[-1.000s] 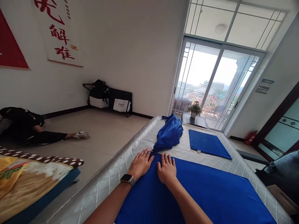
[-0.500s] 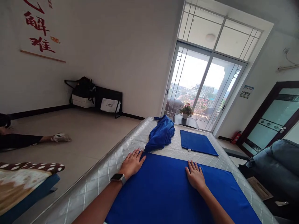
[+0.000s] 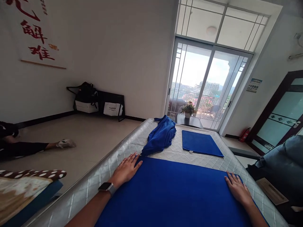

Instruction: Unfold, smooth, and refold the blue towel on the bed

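Observation:
A large blue cloth (image 3: pixel 175 192) lies flat on a quilted silver-white mattress (image 3: pixel 132 145). My left hand (image 3: pixel 126 168) rests flat on the cloth's far left corner, fingers stretched out, a watch (image 3: pixel 107 186) on its wrist. At the far right corner, my right hand (image 3: pixel 238 186) lies palm down with its fingers extended. Just beyond my left hand is a crumpled blue cloth (image 3: pixel 161 134). To the right of that, a smaller folded blue cloth (image 3: pixel 201 143) with a small white tag lies flat.
Left of the mattress, a patterned blanket (image 3: pixel 26 189) lies on a blue surface, and a person's leg (image 3: pixel 35 147) stretches across the floor. A potted plant (image 3: pixel 188 110) stands on a dark table (image 3: pixel 190 122) beyond the mattress. A dark padded seat (image 3: pixel 284 154) is on the right.
My right hand has slid right across the large blue cloth, from near its middle to its far right corner. My left hand has shifted slightly left and toward me. The view has tilted slightly.

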Demonstrator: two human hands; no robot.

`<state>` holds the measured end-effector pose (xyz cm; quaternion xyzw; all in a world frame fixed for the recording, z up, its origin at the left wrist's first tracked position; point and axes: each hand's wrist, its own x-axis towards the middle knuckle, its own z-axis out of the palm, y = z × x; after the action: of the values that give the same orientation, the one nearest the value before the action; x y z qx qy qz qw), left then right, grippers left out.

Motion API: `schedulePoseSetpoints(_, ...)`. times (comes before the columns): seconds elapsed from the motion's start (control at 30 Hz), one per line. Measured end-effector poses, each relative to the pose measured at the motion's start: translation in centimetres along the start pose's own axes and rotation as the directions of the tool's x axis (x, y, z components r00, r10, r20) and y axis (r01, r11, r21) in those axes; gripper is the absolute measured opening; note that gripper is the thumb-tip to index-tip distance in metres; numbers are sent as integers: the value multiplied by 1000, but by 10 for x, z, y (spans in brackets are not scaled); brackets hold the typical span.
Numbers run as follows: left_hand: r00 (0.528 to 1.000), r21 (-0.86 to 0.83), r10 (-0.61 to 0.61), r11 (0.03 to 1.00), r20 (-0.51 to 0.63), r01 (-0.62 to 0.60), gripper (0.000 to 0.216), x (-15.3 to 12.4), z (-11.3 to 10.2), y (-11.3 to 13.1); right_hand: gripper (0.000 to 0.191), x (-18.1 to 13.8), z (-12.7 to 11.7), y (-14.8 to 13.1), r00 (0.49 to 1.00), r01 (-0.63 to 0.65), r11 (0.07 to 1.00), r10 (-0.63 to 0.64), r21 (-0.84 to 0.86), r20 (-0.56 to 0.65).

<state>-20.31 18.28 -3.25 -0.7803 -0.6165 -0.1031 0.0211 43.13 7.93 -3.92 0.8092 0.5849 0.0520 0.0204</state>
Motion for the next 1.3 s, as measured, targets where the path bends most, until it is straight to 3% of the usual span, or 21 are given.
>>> schedulePoseSetpoints(0.1,997,-62,-70,996,14,71,66,1,-9,5,67,4,5,15,997,-60,997,62,45,-35)
schedulePoseSetpoints(0.23,994,-87,-98,991,52,102,69,2,-9,3,71,6,4,15,995,-86,993,89,86,-33)
schedulePoseSetpoints(0.47,1000,3,3,1000,-3,-3,56,0,9,-12,65,3,0,7,995,-98,993,98,61,-7)
schedulePoseSetpoints(0.73,994,112,39,992,100,-50,49,-7,-4,-7,64,-1,-10,5,994,-105,994,105,2,16)
schedulePoseSetpoints(0.87,996,98,14,995,87,-23,49,-10,-11,-4,65,-9,-25,-21,997,-68,997,69,36,-40)
schedulePoseSetpoints(0.97,997,44,-72,996,26,71,64,-9,-16,4,63,-21,-38,-58,995,69,992,-62,107,-72)
schedulePoseSetpoints(1.1,999,-31,-39,999,-12,38,73,-10,-25,18,63,-38,-46,-101,973,229,953,-219,197,-71)
schedulePoseSetpoints(1.3,999,-118,-34,992,17,36,75,-12,-22,34,68,-40,-39,-113,960,279,936,-277,215,-39)
